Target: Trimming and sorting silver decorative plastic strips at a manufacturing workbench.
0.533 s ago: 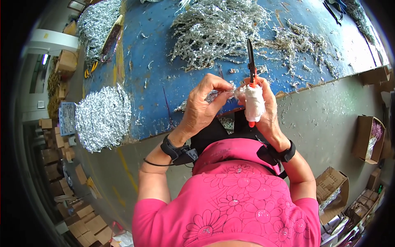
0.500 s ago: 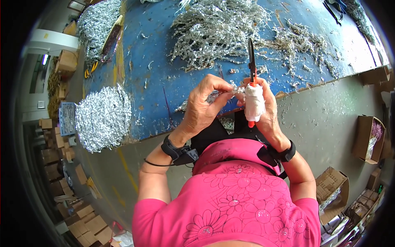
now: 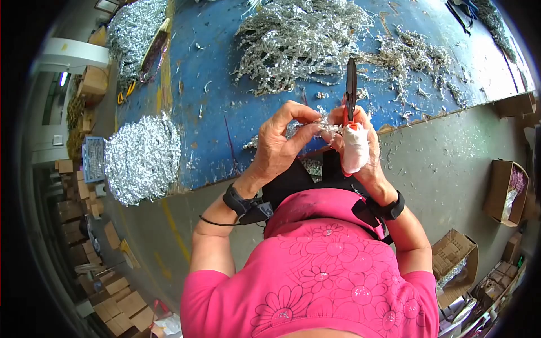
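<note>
- Silver, glittering tinsel strand (image 3: 325, 126): a short length spans the gap between the two hands, in front of the body and by the near edge of the table.
- Left hand (image 3: 277, 139): thumb and index fingertip pinch the strand's left end; the other fingers are curled.
- Right hand (image 3: 372, 147): curled about the scissors, its fingertips at the strand's right part; the handle partly hides the grip, so I cannot tell exactly which fingers pinch there.
- Scissors with dark metal blades, orange-red handle parts and a white wrapped grip (image 3: 351, 115): blades pointing away from the body, lying close together.
- Worn blue tabletop (image 3: 208, 65): scattered with silver scraps.
- Large loose heap of silver tinsel (image 3: 298, 45): beyond the hands on the table.
- Thinner, duller tangle of tinsel strands (image 3: 414, 56): to the right of that heap.
- Dense, bright silver tinsel bundle (image 3: 142, 160): at the table's near left corner, well apart from the left hand.
</note>
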### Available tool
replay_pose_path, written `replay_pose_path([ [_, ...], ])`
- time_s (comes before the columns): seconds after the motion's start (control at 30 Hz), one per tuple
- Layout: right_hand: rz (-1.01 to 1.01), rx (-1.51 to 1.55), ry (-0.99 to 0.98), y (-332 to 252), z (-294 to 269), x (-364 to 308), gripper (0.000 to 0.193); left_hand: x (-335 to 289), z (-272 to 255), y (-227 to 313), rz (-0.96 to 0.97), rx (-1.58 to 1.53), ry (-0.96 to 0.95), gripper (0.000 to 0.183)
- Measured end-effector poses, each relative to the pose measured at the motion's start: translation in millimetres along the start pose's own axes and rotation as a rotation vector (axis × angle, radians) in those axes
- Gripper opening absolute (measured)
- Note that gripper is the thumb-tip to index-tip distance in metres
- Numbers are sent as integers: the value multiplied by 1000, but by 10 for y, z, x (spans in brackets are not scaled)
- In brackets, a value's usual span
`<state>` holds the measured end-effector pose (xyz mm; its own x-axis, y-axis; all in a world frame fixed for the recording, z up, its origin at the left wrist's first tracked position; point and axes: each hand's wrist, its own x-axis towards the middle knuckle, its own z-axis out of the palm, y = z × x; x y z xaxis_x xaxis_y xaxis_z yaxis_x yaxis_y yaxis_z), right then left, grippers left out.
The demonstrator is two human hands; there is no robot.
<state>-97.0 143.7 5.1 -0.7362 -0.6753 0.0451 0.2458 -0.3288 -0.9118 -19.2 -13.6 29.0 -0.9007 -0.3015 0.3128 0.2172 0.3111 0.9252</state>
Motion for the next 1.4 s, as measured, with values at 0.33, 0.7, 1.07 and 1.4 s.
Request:
replay_pose_path([
  [0.33, -16, 156, -144, 81, -79, 6, 32, 5, -12, 4, 93, 209, 103, 14],
  [0.7, 6, 117, 5, 17, -82, 3, 30, 5, -78, 97, 50, 326, -147, 22],
  [1.07, -74, -108, 125, -147, -121, -37, 26, 29, 45, 69, -86, 237, -122, 13],
  [1.4, 161, -614, 86, -482, -437, -327, 66, -1, 33, 13, -50, -364, -165, 8],
])
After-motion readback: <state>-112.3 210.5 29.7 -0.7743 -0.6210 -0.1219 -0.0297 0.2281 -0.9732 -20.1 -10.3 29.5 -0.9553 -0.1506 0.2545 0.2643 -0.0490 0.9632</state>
